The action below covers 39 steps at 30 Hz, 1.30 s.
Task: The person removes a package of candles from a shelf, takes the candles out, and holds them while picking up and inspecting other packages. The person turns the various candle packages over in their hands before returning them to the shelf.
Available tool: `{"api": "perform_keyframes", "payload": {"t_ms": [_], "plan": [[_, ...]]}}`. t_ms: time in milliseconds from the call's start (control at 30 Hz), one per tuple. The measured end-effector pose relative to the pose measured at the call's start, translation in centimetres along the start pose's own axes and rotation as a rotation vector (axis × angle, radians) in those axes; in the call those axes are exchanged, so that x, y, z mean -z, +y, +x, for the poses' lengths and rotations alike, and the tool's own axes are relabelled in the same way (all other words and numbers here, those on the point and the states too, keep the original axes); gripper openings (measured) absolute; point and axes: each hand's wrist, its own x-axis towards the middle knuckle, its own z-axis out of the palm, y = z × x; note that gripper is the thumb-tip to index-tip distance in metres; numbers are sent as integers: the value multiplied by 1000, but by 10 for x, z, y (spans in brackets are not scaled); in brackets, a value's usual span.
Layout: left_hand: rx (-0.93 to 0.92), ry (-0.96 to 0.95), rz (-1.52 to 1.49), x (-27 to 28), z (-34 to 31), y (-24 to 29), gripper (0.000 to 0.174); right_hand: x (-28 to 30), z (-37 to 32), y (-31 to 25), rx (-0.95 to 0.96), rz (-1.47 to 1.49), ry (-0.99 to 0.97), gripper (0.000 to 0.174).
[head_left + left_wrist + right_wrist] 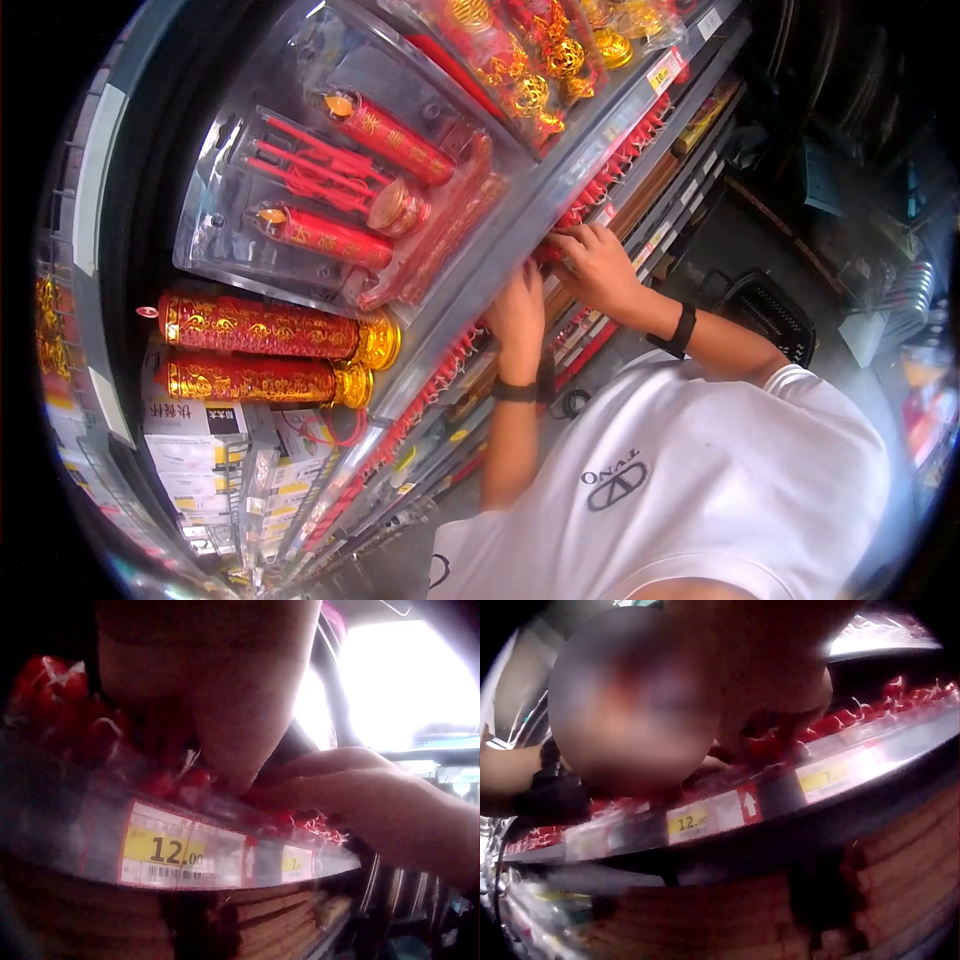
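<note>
A row of small red candles [56, 690] with white wicks stands along a shelf behind a clear front strip. My left hand [517, 318] reaches down into this row; in the left wrist view its fingers [240, 750] dip among the candles, and I cannot tell whether they grip one. Close beside it on the right, my right hand [600, 265] bends over the same row. Its curled fingers [821, 694] close around red candles [765, 742] in the right wrist view. Both sets of fingertips are partly hidden, and a blurred round patch covers part of the right wrist view.
Price tags [176, 851] line the shelf front. On the shelf above lie a clear pack of red electric candles [320, 235] and two red-and-gold cylinders [260, 325]. Boxes [195, 430] stand lower left; brown stacked goods [697, 922] fill the shelf below. A black basket [765, 315] sits at right.
</note>
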Motion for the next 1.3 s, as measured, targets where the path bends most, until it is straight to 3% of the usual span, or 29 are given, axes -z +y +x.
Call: {"api": "perform_keyframes", "payload": {"t_ms": [300, 400, 467, 800, 867, 967, 1133, 1167, 1300], "plan": [[134, -19, -101, 26, -19, 15, 29, 12, -19, 9, -4, 172, 3, 46], [-11, 56, 159, 18, -47, 1, 29, 11, -23, 13, -12, 257, -20, 44], [-40, 68, 180, 14, -58, -3, 29, 14, -24, 12, -28, 296, -59, 44], [57, 132, 124, 19, -66, 7, 24, 9, -21, 8, 2, 89, -59, 44], [109, 113, -74, 24, -69, 2, 25, 16, -17, 6, 8, 113, -49, 45], [266, 83, -308, 41, -70, 6, 28, 29, -16, 3, -115, 152, -98, 40], [467, 87, -905, 33, -77, -19, 42, 25, -25, 10, -522, 656, -226, 41], [501, 19, -1002, 35, -81, -23, 45, 24, -26, 11, -620, 783, -259, 42], [712, -138, -1090, 51, -84, -20, 40, 17, -30, 23, -763, 978, -375, 44]]}}
